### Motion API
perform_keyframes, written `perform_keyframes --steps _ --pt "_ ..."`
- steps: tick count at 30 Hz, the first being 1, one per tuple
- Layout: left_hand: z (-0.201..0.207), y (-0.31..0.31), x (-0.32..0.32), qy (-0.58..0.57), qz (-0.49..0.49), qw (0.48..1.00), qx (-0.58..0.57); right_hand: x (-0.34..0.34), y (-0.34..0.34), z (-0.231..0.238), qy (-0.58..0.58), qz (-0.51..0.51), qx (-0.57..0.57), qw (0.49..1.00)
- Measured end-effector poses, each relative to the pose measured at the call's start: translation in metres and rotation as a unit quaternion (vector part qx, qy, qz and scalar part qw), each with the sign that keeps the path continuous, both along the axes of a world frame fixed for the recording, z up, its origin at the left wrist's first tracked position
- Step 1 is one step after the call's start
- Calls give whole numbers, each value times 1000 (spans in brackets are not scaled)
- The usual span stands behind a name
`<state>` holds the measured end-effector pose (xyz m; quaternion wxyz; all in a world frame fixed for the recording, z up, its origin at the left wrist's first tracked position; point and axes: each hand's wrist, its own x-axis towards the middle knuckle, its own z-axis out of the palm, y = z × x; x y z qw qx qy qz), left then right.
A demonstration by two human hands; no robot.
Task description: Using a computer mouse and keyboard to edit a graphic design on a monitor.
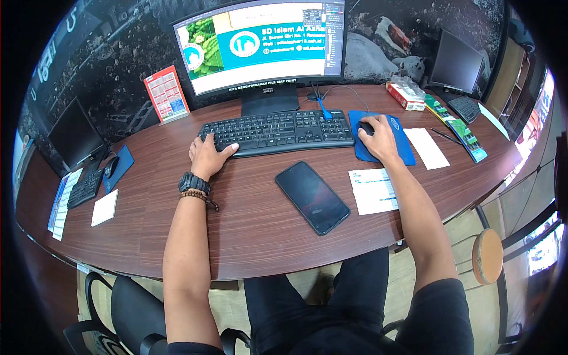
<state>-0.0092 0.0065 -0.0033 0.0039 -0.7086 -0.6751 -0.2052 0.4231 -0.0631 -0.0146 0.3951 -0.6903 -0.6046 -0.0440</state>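
Note:
My left hand [209, 158] rests on the left end of a black keyboard [278, 131], its fingers spread over the keys and the desk edge beside them. A dark watch and a beaded bracelet circle that wrist. My right hand [378, 141] is curled over a black computer mouse [367, 128], which lies on a blue mouse pad [404, 152]. Behind the keyboard stands a large monitor [260, 44] showing a teal and white banner layout with round logos. A black smartphone [313, 197] lies face up between my forearms.
A printed paper slip [371, 192] lies beside my right forearm, with a blank white sheet [427, 148] farther right. A red desk calendar [166, 94] stands left of the monitor. A red-white box [406, 96] sits at the back right. Smaller monitors [77, 133] flank both sides.

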Motion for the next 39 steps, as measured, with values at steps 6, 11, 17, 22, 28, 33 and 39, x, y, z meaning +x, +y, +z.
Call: perform_keyframes --steps 6,11,17,22,28,33,39 --pt "-2 2 -2 4 -2 1000 5 -2 -2 2 5 3 2 1000" --pt "-1 3 -2 -13 -4 1000 -7 0 -1 0 -3 7 8 1000" --pt "2 1 0 -30 -3 999 -24 1 0 -1 2 13 15 1000" --pt "0 1 0 10 3 1000 -1 1 1 -1 6 13 10 1000" --pt "0 1 0 3 2 1000 -1 0 -1 0 6 13 9 1000" --pt "-1 1 -1 3 -1 1000 3 -1 -2 2 6 11 2 1000" --pt "1 2 -1 -37 -9 999 -22 2 1 -1 3 11 9 1000"
